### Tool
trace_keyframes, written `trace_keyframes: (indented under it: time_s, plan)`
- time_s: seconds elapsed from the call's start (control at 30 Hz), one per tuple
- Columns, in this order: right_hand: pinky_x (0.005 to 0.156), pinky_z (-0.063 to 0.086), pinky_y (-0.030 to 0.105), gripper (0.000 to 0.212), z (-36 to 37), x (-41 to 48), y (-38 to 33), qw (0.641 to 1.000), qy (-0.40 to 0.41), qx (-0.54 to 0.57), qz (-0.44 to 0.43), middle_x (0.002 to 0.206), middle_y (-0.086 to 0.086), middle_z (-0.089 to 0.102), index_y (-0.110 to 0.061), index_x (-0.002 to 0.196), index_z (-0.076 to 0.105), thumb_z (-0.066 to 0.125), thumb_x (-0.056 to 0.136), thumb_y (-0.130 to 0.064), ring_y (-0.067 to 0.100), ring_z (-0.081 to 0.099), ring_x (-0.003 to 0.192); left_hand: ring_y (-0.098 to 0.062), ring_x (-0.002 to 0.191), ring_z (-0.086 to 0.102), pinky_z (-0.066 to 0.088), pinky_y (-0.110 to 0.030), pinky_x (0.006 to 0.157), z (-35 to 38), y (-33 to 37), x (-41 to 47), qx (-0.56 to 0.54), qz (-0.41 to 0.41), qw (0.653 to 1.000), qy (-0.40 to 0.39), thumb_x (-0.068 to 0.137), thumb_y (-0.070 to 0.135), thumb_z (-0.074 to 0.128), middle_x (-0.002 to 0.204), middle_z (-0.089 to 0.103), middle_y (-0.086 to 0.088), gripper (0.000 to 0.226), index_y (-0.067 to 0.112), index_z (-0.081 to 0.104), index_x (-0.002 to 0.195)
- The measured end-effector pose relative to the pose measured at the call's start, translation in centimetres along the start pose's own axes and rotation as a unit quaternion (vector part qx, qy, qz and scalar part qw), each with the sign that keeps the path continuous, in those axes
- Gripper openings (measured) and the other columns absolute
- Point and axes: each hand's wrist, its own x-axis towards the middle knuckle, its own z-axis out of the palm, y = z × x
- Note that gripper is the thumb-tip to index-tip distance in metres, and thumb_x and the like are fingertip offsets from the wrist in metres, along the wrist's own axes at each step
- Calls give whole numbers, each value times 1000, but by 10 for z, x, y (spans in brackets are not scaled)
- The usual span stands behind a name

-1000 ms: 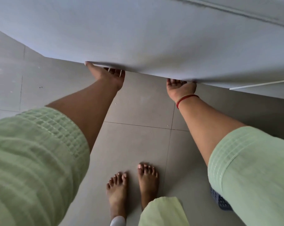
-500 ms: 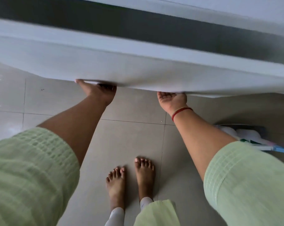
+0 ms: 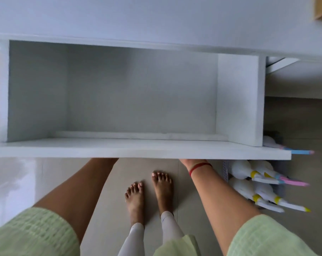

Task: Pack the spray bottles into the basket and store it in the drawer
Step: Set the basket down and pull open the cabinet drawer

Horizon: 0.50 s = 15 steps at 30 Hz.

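Spray bottles (image 3: 246,169), white with yellow, pink and blue nozzles, are already packed in the grey basket (image 3: 225,170), which sits on the floor (image 3: 147,164) just to the right of the right hand (image 3: 190,161) and below it. Its far end is hidden under the corner of the drawer (image 3: 138,151). The bottles lean to the right, away from the hand, and their triggers stick out past the basket's rim.

The drawer stands open with both arms reaching to its front panel from beneath. The left hand is wholly hidden under that panel. Only the heel of the right hand shows, above a red thread (image 3: 200,165) at the wrist. Whether either hand is gripping the edge or merely pressed against it cannot be told.

The basket looks like stiff perforated plastic, so it should keep its shape when lifted. The bottles are probably light plastic, though how full they are cannot be seen, and a full load could be heavy. Because they lean loosely, the load is likely top-heavy and may spill if the basket tips. The safest hold is probably both hands on opposite walls or rims, clear of the jutting triggers, with the basket kept level. The drawer's bare white inside lies ahead of both hands and seems wide enough to take it.
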Motion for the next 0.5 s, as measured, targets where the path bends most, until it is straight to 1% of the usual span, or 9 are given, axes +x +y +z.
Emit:
trace_keyframes:
  time_s: [0.03, 0.07, 0.13, 0.17, 0.27, 0.3, 0.33, 0.43, 0.5]
  plan:
    - [67, 53, 10, 18, -21, -1, -2, 992, -81, 77, 53, 81, -20, 75, -37, 92, 78, 72, 78, -47, -11, 68, 77, -26, 149, 25, 19, -32, 122, -1, 1, -5, 6, 2, 1000, 6, 110, 16, 19, 164, 21, -10, 46, 7, 18, 155]
    - [69, 53, 9, 19, -25, -4, 6, 998, -37, 51, 10, 83, -22, 75, -39, 94, 77, 70, 79, -48, -12, 68, 79, -26, 150, 24, 19, -32, 122, -2, 3, -10, 14, 5, 1000, 12, 110, 15, 19, 164, 19, -11, 47, 6, 15, 156]
    - [71, 52, 8, 20, -40, -15, 0, 983, -111, 138, 43, 86, -25, 75, -40, 96, 77, 69, 79, -48, -13, 67, 82, -26, 150, 23, 20, -32, 123, -3, 4, -18, 28, 10, 999, 20, 110, 14, 21, 165, 18, -12, 48, 5, 14, 156]
    - [71, 53, 8, 19, -46, -11, 2, 982, -91, 144, 87, 85, -25, 75, -40, 94, 77, 71, 78, -48, -13, 68, 81, -27, 150, 23, 20, -32, 123, -5, 6, -20, 37, 14, 999, 21, 109, 13, 21, 165, 18, -12, 48, 5, 14, 156]
    - [68, 53, 8, 19, -47, -20, 5, 970, -95, 209, 73, 80, -24, 75, -38, 86, 79, 77, 71, -49, -13, 68, 77, -26, 150, 23, 19, -32, 123, -11, 9, -28, 53, 20, 998, 15, 109, 13, 20, 165, 16, -11, 48, 6, 13, 156]
    - [67, 53, 8, 20, -51, -12, 10, 965, -68, 244, 68, 80, -24, 75, -38, 84, 79, 79, 68, -50, -12, 68, 76, -26, 150, 22, 19, -32, 123, -13, 10, -31, 62, 23, 998, 14, 110, 13, 20, 165, 16, -10, 48, 6, 13, 156]
    - [68, 52, 7, 23, -57, -11, 14, 965, -73, 249, 40, 82, -23, 75, -35, 85, 80, 79, 67, -50, -11, 69, 78, -26, 150, 22, 19, -32, 123, -15, 11, -34, 67, 26, 997, 14, 110, 13, 20, 165, 16, -10, 48, 5, 13, 156]
    - [83, 46, 0, 45, -76, -12, 13, 920, -117, 363, 94, 109, -13, 74, -13, 103, 77, 74, 76, -49, -6, 67, 101, -26, 151, 22, 19, -32, 123, -20, 12, -42, 76, 31, 997, 15, 109, 11, 21, 165, 15, -12, 48, 4, 10, 156]
    - [75, 49, 1, 29, -79, -24, 9, 947, -81, 299, 83, 88, -27, 74, -33, 83, 80, 77, 67, -57, -15, 67, 86, -27, 151, 21, 19, -33, 124, -21, 13, -45, 85, 31, 996, 17, 109, 10, 21, 165, 14, -14, 49, 3, 9, 156]
